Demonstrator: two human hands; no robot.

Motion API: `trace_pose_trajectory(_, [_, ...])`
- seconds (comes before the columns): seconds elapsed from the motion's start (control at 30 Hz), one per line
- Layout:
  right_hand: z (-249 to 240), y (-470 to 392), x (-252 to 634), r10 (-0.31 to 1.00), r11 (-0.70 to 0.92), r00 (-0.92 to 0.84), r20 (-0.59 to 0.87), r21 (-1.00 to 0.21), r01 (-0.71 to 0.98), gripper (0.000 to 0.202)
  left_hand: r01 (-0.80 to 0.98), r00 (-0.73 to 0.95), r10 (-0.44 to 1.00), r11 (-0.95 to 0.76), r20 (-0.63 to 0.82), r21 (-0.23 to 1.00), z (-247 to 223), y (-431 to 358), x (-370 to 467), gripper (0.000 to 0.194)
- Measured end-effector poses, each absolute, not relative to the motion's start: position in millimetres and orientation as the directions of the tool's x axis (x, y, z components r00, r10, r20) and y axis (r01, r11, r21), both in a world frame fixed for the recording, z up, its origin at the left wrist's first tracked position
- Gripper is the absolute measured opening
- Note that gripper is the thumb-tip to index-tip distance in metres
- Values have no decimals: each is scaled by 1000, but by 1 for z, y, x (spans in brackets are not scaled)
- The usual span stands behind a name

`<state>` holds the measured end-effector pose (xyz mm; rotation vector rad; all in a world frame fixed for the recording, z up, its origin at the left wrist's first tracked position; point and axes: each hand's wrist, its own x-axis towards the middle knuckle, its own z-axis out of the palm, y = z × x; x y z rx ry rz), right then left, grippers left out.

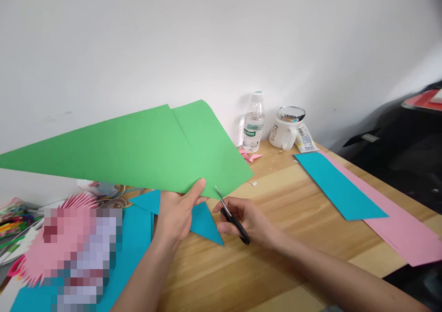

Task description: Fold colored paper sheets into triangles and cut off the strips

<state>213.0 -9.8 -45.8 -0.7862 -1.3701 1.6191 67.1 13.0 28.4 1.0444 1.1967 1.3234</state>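
Note:
A large folded sheet of green paper [138, 151] is held up above the wooden table [269, 266], its long point reaching the left edge of view. My left hand [181, 210] pinches its lower edge, thumb on top and the fingers underneath mostly hidden. Close by on the right, my right hand [245, 217] is closed around black-handled scissors [235, 221]. The scissor blades are at the green paper's lower edge, near its right corner. Pieces of blue paper [207, 224] lie on the table below and behind my left hand.
Along the wall stand a water bottle [253, 123] and a white mug [285, 130]. Blue [341, 187] and pink strips [400, 224] lie at the right. Pink pleated paper [62, 247] and clutter fill the left. Small pink scraps [249, 156] sit near the bottle.

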Motion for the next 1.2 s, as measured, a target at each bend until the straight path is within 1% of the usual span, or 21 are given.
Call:
trace_pose_trajectory(0.33, [-46,-10,213,900,-33,-432,59,-979,-203,34,-108,-129,991,16,-30,994,30,14,68,46])
trace_pose_trajectory(0.5, [-46,-11,215,891,6,-445,91,-982,-189,40,-118,-86,995,34,-45,992,29,13,67,43])
trace_pose_trajectory(0.6, [-47,-10,215,901,10,-426,84,-985,-174,40,-118,-57,997,36,-43,992,28,12,68,40])
trace_pose_trajectory(0.9, [-47,-10,213,910,-21,-410,62,-980,-196,37,-120,-68,998,12,-20,993,28,13,70,38])
trace_pose_trajectory(1.07, [-48,-10,212,907,-33,-417,64,-974,-223,37,-109,-74,997,3,-11,994,27,13,68,40])
trace_pose_trajectory(1.2, [-47,-10,212,910,-47,-413,45,-977,-209,38,-107,-73,997,10,-18,994,27,13,68,41])
